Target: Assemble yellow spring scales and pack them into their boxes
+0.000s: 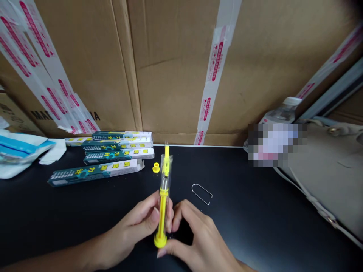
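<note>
A clear-tubed spring scale [162,215] with yellow inner parts stands nearly upright in front of me. Its yellow slider [167,162] pokes out of the tube's open top, and a yellow cap [160,240] closes the lower end. My left hand [141,221] wraps its thumb and fingers round the middle of the tube. At the bottom, my right hand [195,230] has its thumb against the yellow cap, fingers curled close to the tube. A loose yellow plug [155,167] lies just beyond the tube. Right of it rests a bent metal wire hook [202,194].
Several narrow printed boxes [96,172] lie at the back left, beside a blue and white plastic packet [22,151]. A large cardboard box [170,75] walls off the black table's far edge. At right are a plastic bottle [280,113] and a beige bag [323,173].
</note>
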### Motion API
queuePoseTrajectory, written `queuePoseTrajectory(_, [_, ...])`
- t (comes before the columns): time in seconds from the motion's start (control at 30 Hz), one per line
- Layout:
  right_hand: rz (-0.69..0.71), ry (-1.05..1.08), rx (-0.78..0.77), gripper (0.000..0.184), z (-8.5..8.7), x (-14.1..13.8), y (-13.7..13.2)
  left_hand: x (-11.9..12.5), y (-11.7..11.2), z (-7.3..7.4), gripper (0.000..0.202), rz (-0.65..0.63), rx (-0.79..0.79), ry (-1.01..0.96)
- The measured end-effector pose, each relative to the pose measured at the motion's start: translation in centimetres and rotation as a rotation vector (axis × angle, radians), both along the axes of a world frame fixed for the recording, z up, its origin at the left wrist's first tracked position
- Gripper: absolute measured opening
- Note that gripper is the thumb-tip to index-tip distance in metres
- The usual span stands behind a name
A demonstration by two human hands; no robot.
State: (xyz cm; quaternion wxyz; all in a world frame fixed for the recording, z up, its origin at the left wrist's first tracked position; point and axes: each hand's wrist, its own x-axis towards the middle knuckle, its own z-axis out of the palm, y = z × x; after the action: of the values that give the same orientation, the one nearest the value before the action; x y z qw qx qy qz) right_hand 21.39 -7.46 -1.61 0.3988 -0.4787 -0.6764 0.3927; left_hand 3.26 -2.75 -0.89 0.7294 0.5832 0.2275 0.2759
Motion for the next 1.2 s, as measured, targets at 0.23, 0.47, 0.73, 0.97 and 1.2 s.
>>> queuePoseTrajectory(0.23, [0.069, 0.627, -0.237, 0.101, 0.7, 1.8, 1.8, -0.5, -0.7, -0.5, 0.046, -0.072, -0.239, 0.011])
queuePoseTrajectory(0.47, [0.144, 0.753, -0.292, 0.058, 1.8, 3.3, 3.1, -0.1, -0.2, -0.3, 0.048, -0.092, -0.320, 0.029])
queuePoseTrajectory(0.73, [0.111, 0.687, -0.244, 0.058, 1.5, 2.6, 2.3, 0.3, 0.1, -0.6, 0.046, -0.064, -0.288, 0.019])
queuePoseTrajectory(0.97, [0.122, 0.596, -0.350, 0.064, -0.3, 0.7, 1.4, 0.3, -0.1, -1.2, 0.044, 0.065, -0.256, -0.025])
queuePoseTrajectory(1.2, [0.224, 0.463, -0.309, 0.072, 0.2, 0.0, 0.8, 0.6, -0.8, 0.0, 0.043, 0.083, -0.070, -0.056])
